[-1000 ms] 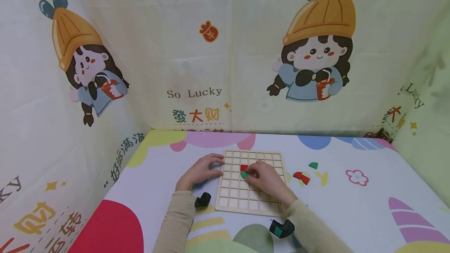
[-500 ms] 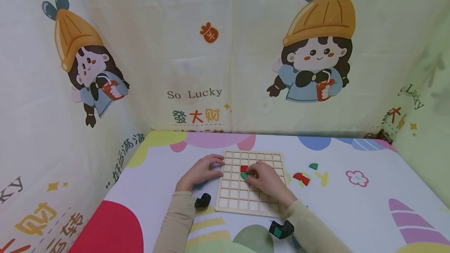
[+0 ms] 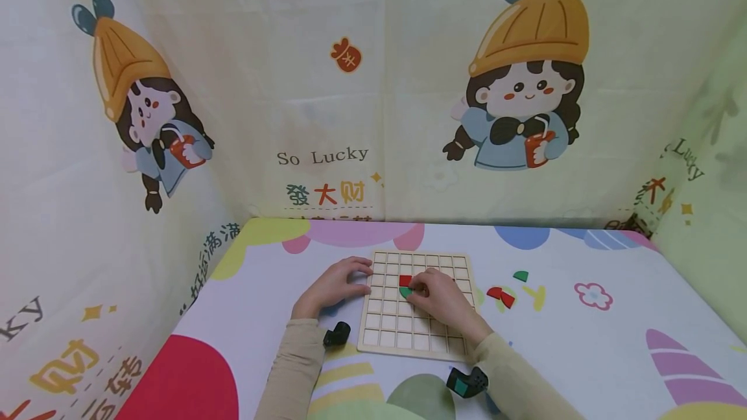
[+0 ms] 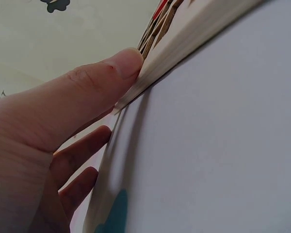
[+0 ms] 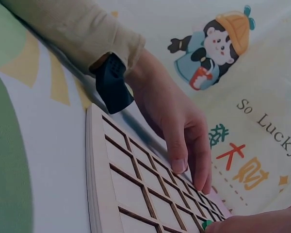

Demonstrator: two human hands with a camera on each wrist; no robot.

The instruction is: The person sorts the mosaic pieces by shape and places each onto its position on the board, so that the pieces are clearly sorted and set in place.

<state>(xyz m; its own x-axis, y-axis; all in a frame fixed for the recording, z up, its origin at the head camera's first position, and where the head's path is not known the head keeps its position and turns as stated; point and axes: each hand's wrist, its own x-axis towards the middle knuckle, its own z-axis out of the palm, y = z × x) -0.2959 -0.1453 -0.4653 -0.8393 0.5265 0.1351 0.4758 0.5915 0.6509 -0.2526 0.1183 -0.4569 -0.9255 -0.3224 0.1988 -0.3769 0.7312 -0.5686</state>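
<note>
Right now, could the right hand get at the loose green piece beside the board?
Probably yes: nothing visible stands between the right hand, over the board, and the loose green piece.

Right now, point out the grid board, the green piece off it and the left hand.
Grid board (image 3: 404, 323): head view, on a bare cell.
Loose green piece (image 3: 521, 275): head view, middle of its face.
Left hand (image 3: 331, 284): head view, back of the hand.

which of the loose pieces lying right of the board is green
The green piece is the farthest back of those three, lying by itself; the two red pieces sit close together, lower in the head view.
</note>
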